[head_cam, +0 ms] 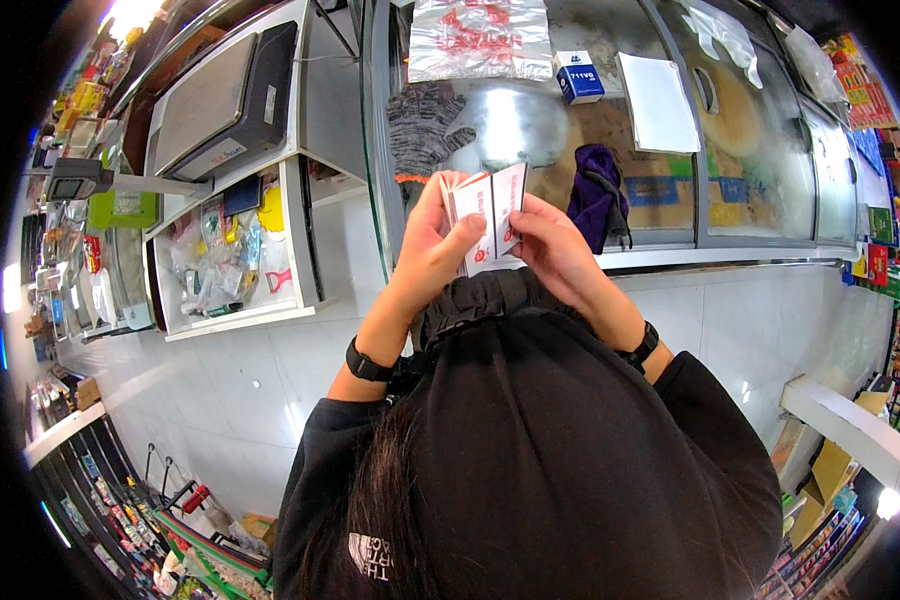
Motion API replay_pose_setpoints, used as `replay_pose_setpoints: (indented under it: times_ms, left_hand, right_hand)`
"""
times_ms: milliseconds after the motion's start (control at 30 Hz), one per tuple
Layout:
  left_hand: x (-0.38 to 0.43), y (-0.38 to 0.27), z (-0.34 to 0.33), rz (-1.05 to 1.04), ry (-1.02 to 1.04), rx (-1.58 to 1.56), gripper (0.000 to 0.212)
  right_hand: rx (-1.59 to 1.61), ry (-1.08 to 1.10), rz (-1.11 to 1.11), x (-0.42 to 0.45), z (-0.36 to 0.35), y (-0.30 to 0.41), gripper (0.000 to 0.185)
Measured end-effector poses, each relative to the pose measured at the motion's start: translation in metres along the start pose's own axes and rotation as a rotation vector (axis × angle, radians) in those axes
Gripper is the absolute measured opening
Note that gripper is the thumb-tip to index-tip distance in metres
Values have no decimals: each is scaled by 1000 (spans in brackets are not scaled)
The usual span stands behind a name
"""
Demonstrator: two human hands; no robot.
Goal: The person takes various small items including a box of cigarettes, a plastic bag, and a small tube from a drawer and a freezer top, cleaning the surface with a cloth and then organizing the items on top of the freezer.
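My left hand grips a small stack of white printed cards or slips with red writing, its thumb lying on the top one. With thumb and fingers, my right hand pinches the piece on the right, which is tilted away from the stack. Both hands are over the near edge of a glass-topped display case. Just past the left hand lies a grey knit work glove. To the right of the right hand is a purple cloth item, maybe a glove or pouch.
On the glass lie printed plastic bags, a small blue-and-white box, a stack of white paper and a clear plastic glove. At left, a flat-plated scale stands above an open drawer of small items.
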State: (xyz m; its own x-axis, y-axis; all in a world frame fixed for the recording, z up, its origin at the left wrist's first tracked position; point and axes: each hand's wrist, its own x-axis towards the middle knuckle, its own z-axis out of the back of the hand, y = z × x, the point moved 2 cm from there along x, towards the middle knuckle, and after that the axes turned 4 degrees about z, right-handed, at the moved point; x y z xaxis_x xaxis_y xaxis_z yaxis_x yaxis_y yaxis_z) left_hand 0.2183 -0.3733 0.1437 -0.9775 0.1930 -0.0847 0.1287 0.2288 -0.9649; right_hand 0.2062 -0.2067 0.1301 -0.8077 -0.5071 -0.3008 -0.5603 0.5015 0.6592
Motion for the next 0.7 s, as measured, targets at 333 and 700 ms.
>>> replay_pose_setpoints:
  times_ms: [333,700]
  left_hand:
    - [1,-3,1,-8,2,-32,35]
    - [4,-13,-8,-43,-161,-165,46]
  right_hand:
    - [140,118,-58,3,10,-7,33]
    - [-195,-53,66,2,2,2,50]
